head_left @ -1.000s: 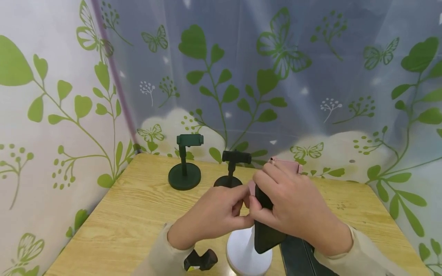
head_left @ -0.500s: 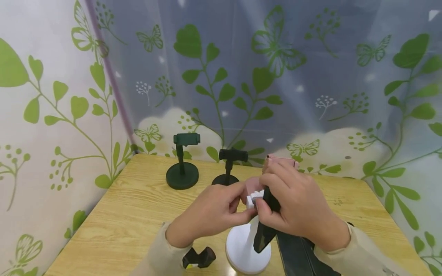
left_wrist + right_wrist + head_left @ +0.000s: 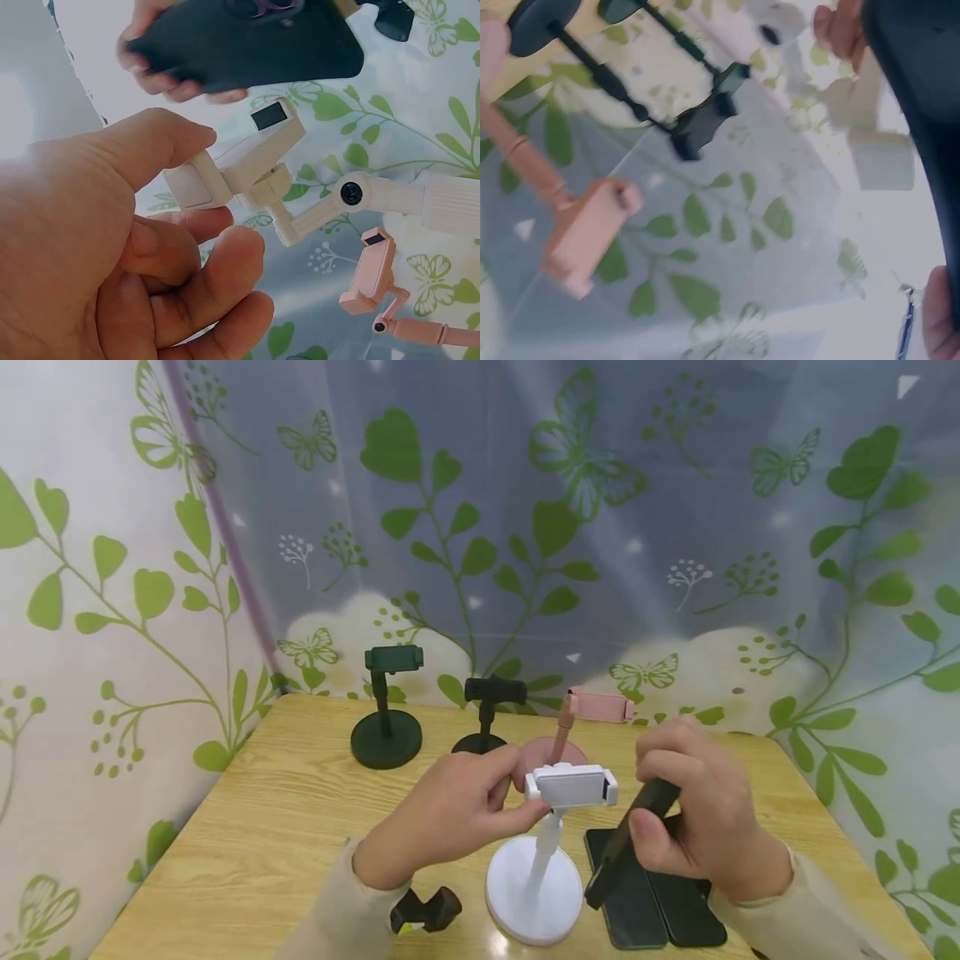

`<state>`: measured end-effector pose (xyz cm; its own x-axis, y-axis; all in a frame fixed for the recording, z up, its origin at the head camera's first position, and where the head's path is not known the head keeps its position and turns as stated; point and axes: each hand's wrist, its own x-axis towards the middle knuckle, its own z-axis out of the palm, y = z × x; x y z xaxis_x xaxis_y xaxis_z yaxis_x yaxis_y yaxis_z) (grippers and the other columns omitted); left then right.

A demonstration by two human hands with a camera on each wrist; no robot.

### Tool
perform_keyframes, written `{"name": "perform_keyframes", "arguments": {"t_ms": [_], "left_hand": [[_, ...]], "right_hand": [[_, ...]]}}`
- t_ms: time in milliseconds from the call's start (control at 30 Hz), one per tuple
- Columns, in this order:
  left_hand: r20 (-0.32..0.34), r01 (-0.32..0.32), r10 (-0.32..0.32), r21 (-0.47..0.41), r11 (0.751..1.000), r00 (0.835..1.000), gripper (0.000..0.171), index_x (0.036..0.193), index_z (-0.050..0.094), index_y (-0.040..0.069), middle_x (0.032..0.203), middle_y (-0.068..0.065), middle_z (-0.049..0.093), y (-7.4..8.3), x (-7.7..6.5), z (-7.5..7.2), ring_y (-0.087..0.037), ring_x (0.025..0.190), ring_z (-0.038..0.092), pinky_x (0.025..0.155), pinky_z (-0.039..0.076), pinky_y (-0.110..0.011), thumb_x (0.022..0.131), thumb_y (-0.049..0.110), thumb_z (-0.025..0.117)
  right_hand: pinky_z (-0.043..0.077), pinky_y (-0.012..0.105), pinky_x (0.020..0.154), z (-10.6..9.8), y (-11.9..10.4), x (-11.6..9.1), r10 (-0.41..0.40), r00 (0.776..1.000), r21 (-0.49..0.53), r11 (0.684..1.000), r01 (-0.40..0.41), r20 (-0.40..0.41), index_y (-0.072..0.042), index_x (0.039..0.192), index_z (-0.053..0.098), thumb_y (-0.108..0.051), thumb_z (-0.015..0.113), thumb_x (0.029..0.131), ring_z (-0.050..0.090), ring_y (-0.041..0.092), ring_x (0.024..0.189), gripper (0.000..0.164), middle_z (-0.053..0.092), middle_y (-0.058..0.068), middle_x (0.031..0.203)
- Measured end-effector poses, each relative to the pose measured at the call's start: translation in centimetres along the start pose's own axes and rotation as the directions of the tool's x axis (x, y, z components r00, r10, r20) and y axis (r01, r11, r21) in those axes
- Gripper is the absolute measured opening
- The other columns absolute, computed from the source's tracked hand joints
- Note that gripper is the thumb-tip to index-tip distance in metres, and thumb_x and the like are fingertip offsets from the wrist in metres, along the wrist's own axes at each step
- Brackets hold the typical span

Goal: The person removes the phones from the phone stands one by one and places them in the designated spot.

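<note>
A white phone stand point(image 3: 573, 787) stands upright on its round base at the front of the table. My left hand point(image 3: 442, 818) pinches the left end of its clamp between thumb and index finger; the other fingers curl below, as the left wrist view shows. To the right of the stand, my right hand point(image 3: 705, 814) grips a black phone point(image 3: 633, 843), held tilted and apart from the clamp. In the left wrist view the back of this phone point(image 3: 247, 49) shows part of its camera lenses. No phone sits in the white clamp.
Behind stand a dark green phone stand point(image 3: 386, 739), a black phone stand point(image 3: 495, 692) and a pink phone stand point(image 3: 602, 707). Two dark phones point(image 3: 633, 906) lie side by side on the wooden table point(image 3: 285, 802) at right. A small black object point(image 3: 435, 910) lies near my left wrist.
My right hand has drawn the black phone off to the right, away from the white stand, so the clamp shows in full. The left hand keeps its pinch on the clamp.
</note>
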<state>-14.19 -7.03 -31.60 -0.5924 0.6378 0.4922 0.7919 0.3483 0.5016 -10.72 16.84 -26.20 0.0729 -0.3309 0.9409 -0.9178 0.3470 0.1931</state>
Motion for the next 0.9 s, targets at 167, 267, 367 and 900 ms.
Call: {"name": "perform_keyframes", "arguments": {"t_ms": [167,267,367,900], "left_hand": [[0.017,0.012,-0.012,-0.009,1.0,1.0,0.024,0.089,0.056,0.018,0.062,0.013,0.041,0.0,0.0,-0.1,0.001,0.051,0.036,0.049,0.032,-0.019,0.096,0.033,0.073],[0.019,0.015,-0.015,-0.01,1.0,1.0,0.024,0.089,0.056,0.018,0.061,0.014,0.041,-0.1,0.0,-0.1,0.001,0.051,0.037,0.049,0.032,-0.019,0.097,0.034,0.073],[0.02,0.02,-0.02,-0.012,1.0,1.0,0.025,0.088,0.056,0.019,0.061,0.013,0.042,-0.1,0.0,-0.1,0.001,0.051,0.037,0.049,0.033,-0.019,0.097,0.034,0.074],[0.029,0.049,-0.048,-0.015,0.999,0.998,0.024,0.089,0.057,0.02,0.06,0.014,0.041,0.0,0.0,-0.1,0.0,0.05,0.037,0.049,0.033,-0.02,0.097,0.036,0.072]], "right_hand": [[0.029,0.03,0.058,-1.5,0.7,-1.8,0.009,0.987,0.058,0.998,0.0,-0.159,0.006,0.082,0.05,-0.027,0.059,0.101,0.04,0.02,0.066,0.039,0.048,0.014,0.073],[0.029,0.028,0.058,-3.0,1.6,-3.6,0.042,0.983,0.018,0.999,-0.04,-0.181,0.007,0.079,0.05,-0.027,0.06,0.1,0.04,0.018,0.065,0.041,0.048,0.015,0.071],[0.031,0.026,0.059,-5.0,2.8,-6.0,0.082,0.98,-0.062,0.994,-0.095,-0.181,0.008,0.079,0.051,-0.031,0.06,0.101,0.041,0.016,0.063,0.046,0.048,0.017,0.069],[0.023,0.025,0.05,-18.9,8.7,-21.7,0.701,0.709,-0.562,0.617,-0.551,0.074,0.001,0.089,0.054,-0.025,0.049,0.098,0.03,-0.004,0.058,0.028,0.041,-0.003,0.069]]}}
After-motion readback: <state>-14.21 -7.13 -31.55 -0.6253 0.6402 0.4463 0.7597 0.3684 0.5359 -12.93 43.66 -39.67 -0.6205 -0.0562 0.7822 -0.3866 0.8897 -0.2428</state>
